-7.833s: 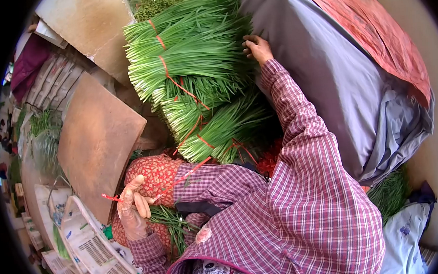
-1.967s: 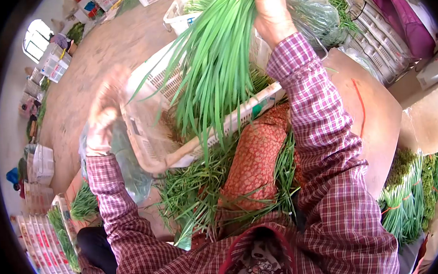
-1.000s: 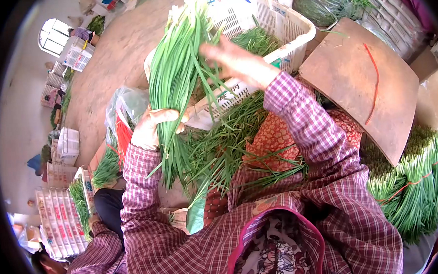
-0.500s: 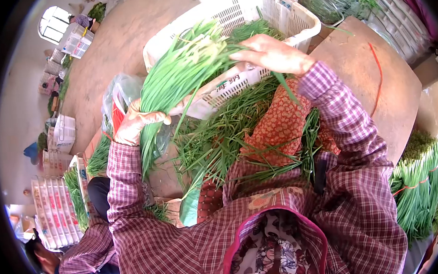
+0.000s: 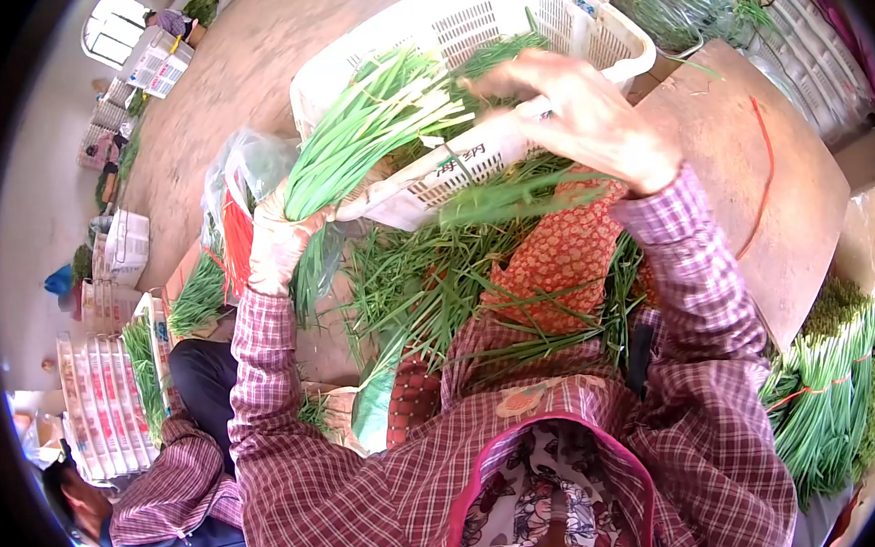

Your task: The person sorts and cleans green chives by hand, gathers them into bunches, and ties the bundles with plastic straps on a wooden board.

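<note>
My left hand (image 5: 280, 238) is closed round the lower part of a bunch of green chives (image 5: 363, 128). The bunch slants up to the right, its pale ends fanned out over the near rim of a white plastic crate (image 5: 422, 189). To the right of those ends, my right hand (image 5: 588, 114) is above the crate rim, blurred by motion, with fingers apart and nothing seen in them. Some loose chive leaves (image 5: 513, 201), also blurred, are in the air below it. More loose greens (image 5: 418, 275) cover my lap, partly over a red floral cloth (image 5: 557, 256).
Tied chive bundles (image 5: 830, 390) stand at the right beside a brown board (image 5: 751, 154) with a red strip on it. A clear plastic bag (image 5: 251, 170) and red ties (image 5: 238, 241) are at my left. A co-worker (image 5: 161, 501) sits at lower left near stacked crates (image 5: 109, 394).
My right hand has come away from the bunch, moving right and opening, and loose leaves are now dropping below it. The left hand has shifted slightly right, still holding the chives.
</note>
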The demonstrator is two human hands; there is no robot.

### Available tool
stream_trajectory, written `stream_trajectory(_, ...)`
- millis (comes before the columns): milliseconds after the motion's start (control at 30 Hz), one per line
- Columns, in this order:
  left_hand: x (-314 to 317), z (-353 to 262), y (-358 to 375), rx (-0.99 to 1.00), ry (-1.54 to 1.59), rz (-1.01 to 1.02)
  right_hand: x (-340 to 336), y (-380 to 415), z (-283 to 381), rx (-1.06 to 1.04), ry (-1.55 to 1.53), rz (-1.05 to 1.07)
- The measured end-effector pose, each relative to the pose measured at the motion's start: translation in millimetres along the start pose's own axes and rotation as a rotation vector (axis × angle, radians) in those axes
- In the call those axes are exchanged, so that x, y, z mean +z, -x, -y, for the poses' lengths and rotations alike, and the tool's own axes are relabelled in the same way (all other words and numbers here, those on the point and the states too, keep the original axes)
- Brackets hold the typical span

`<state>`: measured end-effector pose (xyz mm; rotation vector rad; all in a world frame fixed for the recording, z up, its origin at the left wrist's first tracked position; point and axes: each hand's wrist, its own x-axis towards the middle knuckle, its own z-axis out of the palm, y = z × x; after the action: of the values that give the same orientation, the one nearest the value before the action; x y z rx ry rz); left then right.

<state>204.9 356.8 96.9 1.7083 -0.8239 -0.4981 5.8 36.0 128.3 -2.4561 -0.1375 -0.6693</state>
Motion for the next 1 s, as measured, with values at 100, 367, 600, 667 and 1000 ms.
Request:
stream_trajectory(100, 15, -1, -2, 0.047, -0.02, -0.053, 25, -18, 18, 0.004, 0.215, -0.354)
stream_trajectory(367, 32, -21, 1, 0.18, -0.255, -0.193, 59, -13, -16, 0.071, 0.416, -0.405)
stream_trajectory(600, 31, -33, 1, 0.295, -0.439, -0.265, 20, -3, -8, 0.157, 0.356, -0.486)
stream_trajectory(667, 37, -42, 4, 0.34, -0.628, -0.269, 28, -15, 13, 0.098, 0.247, -0.509)
stream_trajectory(1000, 32, -51, 16, 0.3, -1.258, -0.422, 34, 3, -37, 0.298, 0.51, -0.308)
